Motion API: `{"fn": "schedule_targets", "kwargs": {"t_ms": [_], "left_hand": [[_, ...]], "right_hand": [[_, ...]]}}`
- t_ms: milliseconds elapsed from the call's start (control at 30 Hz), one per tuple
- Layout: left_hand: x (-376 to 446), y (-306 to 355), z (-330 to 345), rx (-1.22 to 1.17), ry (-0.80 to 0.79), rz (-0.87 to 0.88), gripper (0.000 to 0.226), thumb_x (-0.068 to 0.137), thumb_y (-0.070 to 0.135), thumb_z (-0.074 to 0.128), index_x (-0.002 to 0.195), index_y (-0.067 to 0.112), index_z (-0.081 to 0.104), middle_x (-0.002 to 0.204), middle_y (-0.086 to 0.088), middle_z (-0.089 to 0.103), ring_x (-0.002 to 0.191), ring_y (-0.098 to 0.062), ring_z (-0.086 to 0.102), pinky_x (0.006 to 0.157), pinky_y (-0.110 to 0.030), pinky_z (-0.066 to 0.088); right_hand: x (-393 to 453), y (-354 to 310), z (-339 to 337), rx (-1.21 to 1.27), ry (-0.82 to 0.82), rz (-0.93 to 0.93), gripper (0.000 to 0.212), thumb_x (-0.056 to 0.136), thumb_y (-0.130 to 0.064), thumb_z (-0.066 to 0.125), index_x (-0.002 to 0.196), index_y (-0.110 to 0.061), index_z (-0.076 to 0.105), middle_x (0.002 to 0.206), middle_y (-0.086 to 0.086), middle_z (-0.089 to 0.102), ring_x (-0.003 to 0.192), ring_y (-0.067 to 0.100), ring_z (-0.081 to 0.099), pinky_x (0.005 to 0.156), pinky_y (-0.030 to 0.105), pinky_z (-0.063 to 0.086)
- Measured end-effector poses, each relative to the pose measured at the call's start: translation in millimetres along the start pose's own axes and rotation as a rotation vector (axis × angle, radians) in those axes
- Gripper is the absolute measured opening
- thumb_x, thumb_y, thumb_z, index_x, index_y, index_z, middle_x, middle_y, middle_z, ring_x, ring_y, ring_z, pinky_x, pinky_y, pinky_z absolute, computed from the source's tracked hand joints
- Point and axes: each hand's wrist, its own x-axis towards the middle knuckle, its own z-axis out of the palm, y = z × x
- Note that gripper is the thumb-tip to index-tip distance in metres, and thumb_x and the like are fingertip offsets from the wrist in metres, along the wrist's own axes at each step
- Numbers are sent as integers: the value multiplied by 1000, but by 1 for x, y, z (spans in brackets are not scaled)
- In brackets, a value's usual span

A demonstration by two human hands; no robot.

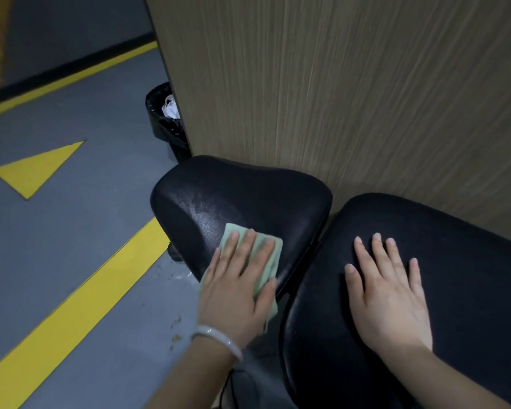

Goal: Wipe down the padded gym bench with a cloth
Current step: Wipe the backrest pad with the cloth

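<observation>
Bench padding is split into two black vinyl pads here, and the nearer, longer back pad [410,290] is being leaned on by the right hand [393,293], laid flat with fingers spread and holding nothing. Just beyond the gap, the smaller seat pad [248,196] is being wiped by the left hand [236,287], fingers straight and pressed flat on a folded green cloth [270,255], with a pale bracelet [219,339] on that wrist. A wet sheen is visible ahead of the cloth, so slipping off the rounded edge is probably the main risk if too much weight gets put on it. Drips already seem to be on the grey floor [71,246] below, which could get slick. Farther back, the wood panel [337,84] is touched by both pads, so that strip could easily get missed, and the black bin [165,125] sits behind the corner.
</observation>
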Motion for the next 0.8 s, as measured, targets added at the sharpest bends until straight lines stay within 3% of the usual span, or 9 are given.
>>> {"fn": "schedule_targets", "kwargs": {"t_ms": [100,200,300,433,600,700,800], "left_hand": [[-11,-12,8,-50,103,85,51,100,45,24,148,29,31,155,4,30,145,-20,23,114,-44,21],[-23,-8,16,-126,207,56,49,101,46,20,144,30,36,152,5,35,143,-20,26,115,-43,19],[-23,1,24,-220,307,-80,47,99,48,24,140,33,41,149,6,38,143,-20,26,115,-44,15],[0,12,23,-275,427,-366,48,92,44,37,135,28,52,149,7,37,144,-17,22,115,-47,16],[15,14,10,-322,312,-600,59,90,55,25,147,38,31,160,11,6,147,-11,-5,116,-33,-7],[38,5,-1,-382,253,-829,53,99,48,32,149,41,17,161,9,-4,147,-15,-8,118,-42,0],[45,3,-4,-416,242,-913,54,99,50,30,149,46,11,161,10,-7,147,-18,-9,118,-44,8]], "right_hand": [[-1,-2,-2,9,6,-3,72,86,-53,-6,152,-29,7,158,-7,-6,142,8,-19,118,37,-12],[0,0,1,-2,19,-10,69,90,-55,-6,152,-29,8,159,-6,-3,143,8,-18,117,35,-14],[0,3,7,-12,52,-17,70,92,-57,-5,151,-27,16,158,-5,4,145,9,-11,115,32,-15],[1,2,5,5,44,-14,64,94,-56,-2,151,-30,11,155,-9,-4,144,7,-15,115,32,-16],[1,-1,1,7,26,-15,68,89,-54,3,152,-29,13,158,-7,0,144,7,-14,116,34,-13],[1,-2,0,-3,14,-14,68,89,-54,3,152,-30,12,159,-7,0,144,7,-14,116,34,-13],[1,-2,0,-6,12,-10,67,89,-54,2,152,-31,10,159,-6,-1,144,7,-16,116,35,-14]]}}
